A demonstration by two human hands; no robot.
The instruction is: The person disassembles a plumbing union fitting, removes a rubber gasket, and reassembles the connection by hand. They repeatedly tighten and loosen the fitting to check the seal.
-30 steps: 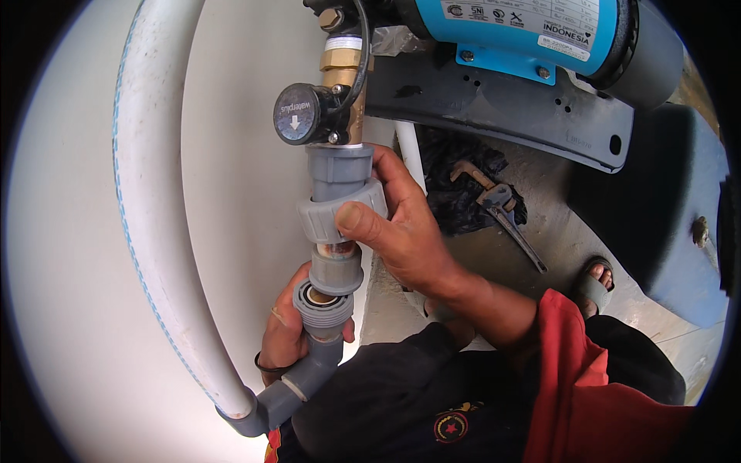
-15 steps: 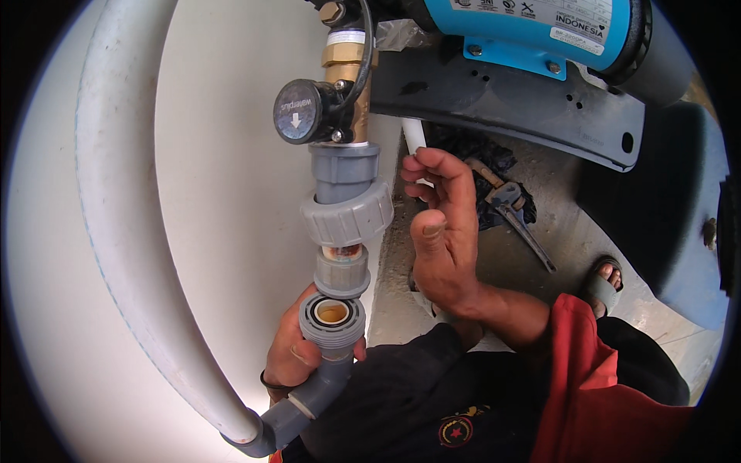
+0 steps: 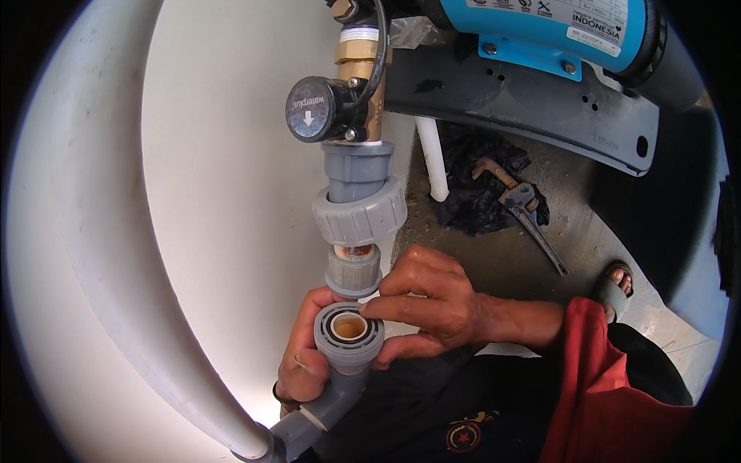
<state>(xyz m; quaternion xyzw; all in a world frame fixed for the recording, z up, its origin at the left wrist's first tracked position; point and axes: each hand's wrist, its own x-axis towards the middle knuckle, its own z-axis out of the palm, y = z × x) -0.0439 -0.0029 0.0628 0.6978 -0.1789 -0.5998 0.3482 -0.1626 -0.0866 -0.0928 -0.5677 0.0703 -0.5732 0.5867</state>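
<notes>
Low in the middle, a grey threaded pipe fitting [image 3: 349, 358] tops a grey elbow [image 3: 340, 395], its round mouth facing up with a black rubber ring [image 3: 373, 340] inside the rim. My left hand [image 3: 301, 369] wraps it from the left and behind; part of those fingers is hidden. From the right, my right hand [image 3: 434, 305] is closed on its edge, index fingertip on the rim and thumb by the side. Just above sits a grey ribbed end piece [image 3: 353, 272], apart from the nut. A loose grey union nut [image 3: 360, 216] hangs tilted around the pipe higher up.
A brass flow switch with a black round cover [image 3: 310, 109] stands above the nut. A blue pump [image 3: 540, 23] rests on a dark metal bracket [image 3: 525, 96]. A pipe wrench [image 3: 521, 204] lies on black plastic. A thick white pipe [image 3: 100, 208] curves along the left wall.
My right hand has come down from beside the nut to the fitting's rim, its fingers closing there. My left hand keeps its hold. The whole view has shifted slightly.
</notes>
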